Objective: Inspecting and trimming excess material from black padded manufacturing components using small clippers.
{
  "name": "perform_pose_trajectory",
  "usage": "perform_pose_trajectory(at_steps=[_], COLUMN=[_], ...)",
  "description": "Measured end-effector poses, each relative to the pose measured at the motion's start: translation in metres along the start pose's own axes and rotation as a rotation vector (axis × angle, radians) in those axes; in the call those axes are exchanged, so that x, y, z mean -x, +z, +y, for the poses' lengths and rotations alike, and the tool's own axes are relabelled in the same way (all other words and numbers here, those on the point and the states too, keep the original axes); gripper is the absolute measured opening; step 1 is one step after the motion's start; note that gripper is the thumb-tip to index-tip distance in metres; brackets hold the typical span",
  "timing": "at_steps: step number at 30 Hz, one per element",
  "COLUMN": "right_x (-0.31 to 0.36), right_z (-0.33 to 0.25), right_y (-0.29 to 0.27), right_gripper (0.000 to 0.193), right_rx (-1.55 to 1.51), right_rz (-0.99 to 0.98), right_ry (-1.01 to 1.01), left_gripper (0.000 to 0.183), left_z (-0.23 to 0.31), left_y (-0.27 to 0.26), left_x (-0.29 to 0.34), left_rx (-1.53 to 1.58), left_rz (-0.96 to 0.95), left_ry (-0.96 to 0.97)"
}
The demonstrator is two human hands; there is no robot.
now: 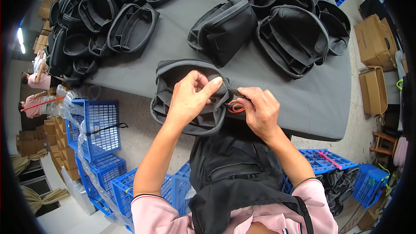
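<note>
A black fabric pouch with inner dividers sits in front of me at the table's near edge, its mouth facing up. My left hand reaches over the opening, thumb and fingers pinched on the pouch's right rim. Beside that rim, my right hand is closed around a small pair of scissors with orange loop handles. A dark narrow piece runs from the right fingertips to the pouch edge; whether it is blade or fabric I cannot make out.
Similar black pouches are heaped on the grey padded table at far left and far right. Blue plastic crates stand at lower left, more at lower right. Cardboard boxes line the right side. Two people are at far left.
</note>
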State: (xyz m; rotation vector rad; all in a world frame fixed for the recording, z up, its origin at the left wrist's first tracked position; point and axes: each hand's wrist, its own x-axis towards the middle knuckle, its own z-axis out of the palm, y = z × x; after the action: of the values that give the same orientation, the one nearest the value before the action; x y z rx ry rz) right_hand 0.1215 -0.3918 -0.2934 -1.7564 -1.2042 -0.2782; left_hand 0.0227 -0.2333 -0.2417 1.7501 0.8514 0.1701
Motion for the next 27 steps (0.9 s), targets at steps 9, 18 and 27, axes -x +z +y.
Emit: perform_pose_trajectory(at_steps=[9, 18, 27], right_x=[-0.004, -0.013, 0.003], right_z=[-0.001, 0.003, 0.0], right_y=[0.014, 0.019, 0.016], right_gripper=[0.024, 0.014, 0.01], right_rx=[-0.724, -0.875, -0.774], right_rz=[-0.07, -0.157, -0.095], right_ry=[0.587, 0.846, 0.858], left_gripper=[0.042, 0.017, 0.022], left_z=[0.002, 0.009, 0.014], left_y=[0.0, 0.004, 0.005], left_x=[0.008, -0.006, -0.024], left_rx=[-0.6, -0.834, -0.544], left_rz=[0.064, -0.058, -0.249], left_ry=[0.544, 0.499, 0.198])
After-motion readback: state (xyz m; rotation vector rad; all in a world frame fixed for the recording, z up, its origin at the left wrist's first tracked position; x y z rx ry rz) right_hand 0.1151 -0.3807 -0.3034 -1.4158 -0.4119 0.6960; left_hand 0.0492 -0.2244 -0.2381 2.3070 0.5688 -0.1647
